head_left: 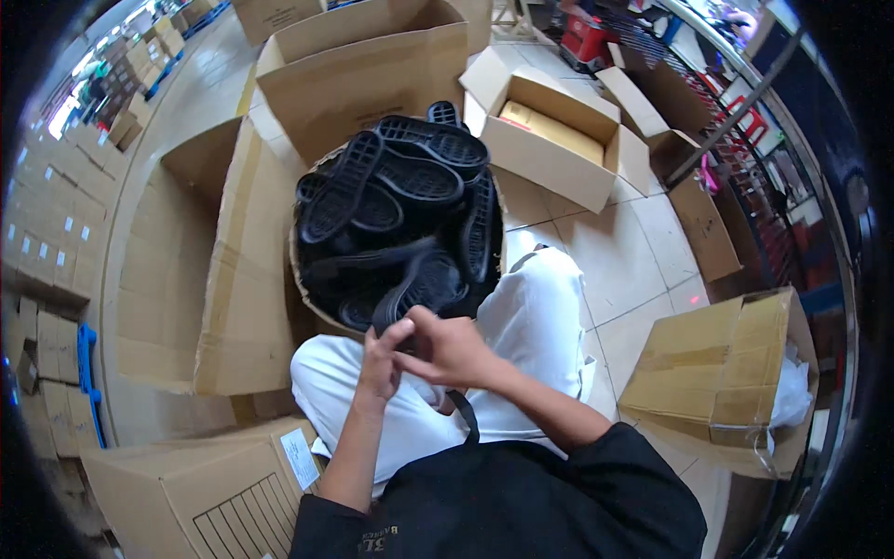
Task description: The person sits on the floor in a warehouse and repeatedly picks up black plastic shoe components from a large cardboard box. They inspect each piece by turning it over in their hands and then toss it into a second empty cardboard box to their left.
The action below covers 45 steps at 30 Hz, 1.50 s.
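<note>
Between my knees stands a brown carton (307, 300) heaped with black shoe soles (424, 182), their gridded undersides mostly facing up. One shoe sole (428, 279) tilts up from the near side of the heap, its near end at my fingers. My left hand (376, 371) is closed at that end, thumb and fingers pinched together. From the right, my right hand (456, 350) meets it with curled fingers pressed at the same spot. The fingers partly hide the gripped end of the sole.
Tall open cartons (247, 279) stand at the left and behind the heap (372, 84). An open box (549, 158) with a yellowish package lies back right. At right is a carton (698, 363) with white plastic; a closed carton (223, 484) sits near left.
</note>
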Motion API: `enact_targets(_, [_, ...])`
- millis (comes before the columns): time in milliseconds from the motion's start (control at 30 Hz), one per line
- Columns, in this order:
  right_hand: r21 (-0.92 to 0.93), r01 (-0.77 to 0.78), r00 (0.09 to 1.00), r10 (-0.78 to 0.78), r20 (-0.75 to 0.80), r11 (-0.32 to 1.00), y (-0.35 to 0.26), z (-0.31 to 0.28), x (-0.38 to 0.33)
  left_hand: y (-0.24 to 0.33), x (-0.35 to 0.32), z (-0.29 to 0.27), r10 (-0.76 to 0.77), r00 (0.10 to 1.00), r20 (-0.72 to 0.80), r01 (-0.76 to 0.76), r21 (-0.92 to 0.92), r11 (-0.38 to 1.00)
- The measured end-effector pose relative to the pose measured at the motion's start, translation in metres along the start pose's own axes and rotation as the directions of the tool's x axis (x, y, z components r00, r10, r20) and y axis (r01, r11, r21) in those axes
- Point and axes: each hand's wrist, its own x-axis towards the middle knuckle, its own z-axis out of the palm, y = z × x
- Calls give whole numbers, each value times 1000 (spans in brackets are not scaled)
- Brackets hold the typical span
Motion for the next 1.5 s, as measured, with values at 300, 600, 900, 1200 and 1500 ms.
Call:
enact_targets(300, [571,-254,767,522,-373,781,98,-61,40,-18,-49,34,271,916,297,-382,432,817])
enact_targets(600, [944,-98,907,418,-45,315,99,-61,44,-23,-57,39,262,776,574,-630,688,361])
enact_targets(900, [658,-519,784,611,111,546,103,-34,34,52,-35,44,294,955,-41,-295,-30,955])
enact_targets(1200, [681,-554,803,526,282,480,84,-35,38,88,-36,4,258,929,-265,-326,-256,910])
enact_targets(1500, [652,-494,819,559,128,575,95,-33,38,173,-43,-77,778,571,-260,-786,-449,426])
